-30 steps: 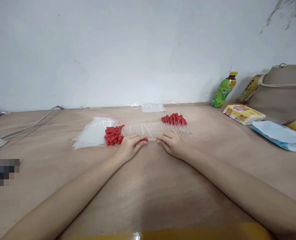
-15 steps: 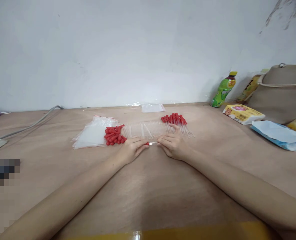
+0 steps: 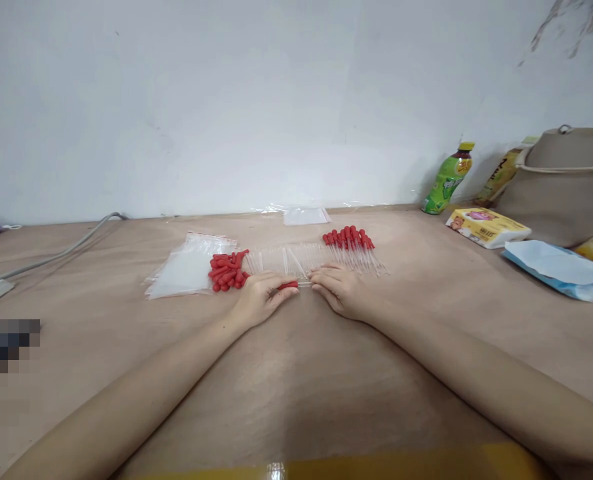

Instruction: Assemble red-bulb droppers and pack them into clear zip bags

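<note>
beside the bulb pile [image 3: 225, 270], left fingers [image 3: 270, 279] pinch a red bulb [image 3: 289, 285] and right fingers [image 3: 332, 282] a clear tube [image 3: 304, 285], seemingly joining them, which calls for straight, steady pressure.

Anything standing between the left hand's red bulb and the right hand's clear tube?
Nothing visible does: the red bulb in the left hand lines up with the clear tube in the right hand. The loose tubes lie beyond, not between. Whether bulb and tube touch is too small to tell.
</note>
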A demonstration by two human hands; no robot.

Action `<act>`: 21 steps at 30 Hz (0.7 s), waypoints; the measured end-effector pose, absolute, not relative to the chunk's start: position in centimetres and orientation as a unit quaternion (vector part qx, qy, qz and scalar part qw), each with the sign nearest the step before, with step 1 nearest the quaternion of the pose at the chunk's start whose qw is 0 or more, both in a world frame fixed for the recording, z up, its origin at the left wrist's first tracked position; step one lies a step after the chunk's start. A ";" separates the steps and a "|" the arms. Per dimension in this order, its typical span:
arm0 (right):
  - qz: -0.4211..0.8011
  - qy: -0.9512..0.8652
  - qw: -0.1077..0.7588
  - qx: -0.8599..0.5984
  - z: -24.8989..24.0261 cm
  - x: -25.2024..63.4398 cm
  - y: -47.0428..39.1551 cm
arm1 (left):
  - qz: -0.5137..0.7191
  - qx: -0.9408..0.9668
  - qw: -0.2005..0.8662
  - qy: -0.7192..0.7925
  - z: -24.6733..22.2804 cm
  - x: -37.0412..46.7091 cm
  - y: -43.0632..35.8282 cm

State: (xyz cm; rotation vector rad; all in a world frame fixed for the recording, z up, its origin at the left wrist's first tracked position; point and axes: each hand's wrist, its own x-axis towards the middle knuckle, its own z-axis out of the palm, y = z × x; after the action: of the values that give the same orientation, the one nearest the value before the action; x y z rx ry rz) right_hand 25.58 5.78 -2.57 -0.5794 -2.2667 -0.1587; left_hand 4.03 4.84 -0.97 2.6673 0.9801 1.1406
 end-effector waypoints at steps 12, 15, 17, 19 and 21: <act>-0.090 -0.892 0.389 -0.211 -2.4 25.6 5.8 | 0.350 0.898 -0.022 0.268 -1.3 4.0 5.3; -0.082 -0.895 0.386 -0.209 -2.4 25.6 5.7 | 0.353 0.900 -0.024 0.254 -1.3 4.0 5.2; -0.070 -0.899 0.378 -0.208 -2.4 25.6 5.7 | 0.355 0.901 -0.026 0.248 -1.3 4.1 5.2; -0.058 -0.903 0.374 -0.205 -2.4 25.5 5.7 | 0.353 0.902 -0.024 0.247 -1.4 4.1 5.1; -0.049 -0.904 0.374 -0.200 -2.4 25.5 5.7 | 0.353 0.903 -0.019 0.246 -1.4 4.1 5.1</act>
State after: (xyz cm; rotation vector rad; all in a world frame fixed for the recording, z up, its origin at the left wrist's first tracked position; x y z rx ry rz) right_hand 25.52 5.71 -2.38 -0.5111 -2.3163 -0.1251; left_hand 4.08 5.13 -1.43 2.8712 0.7830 1.1214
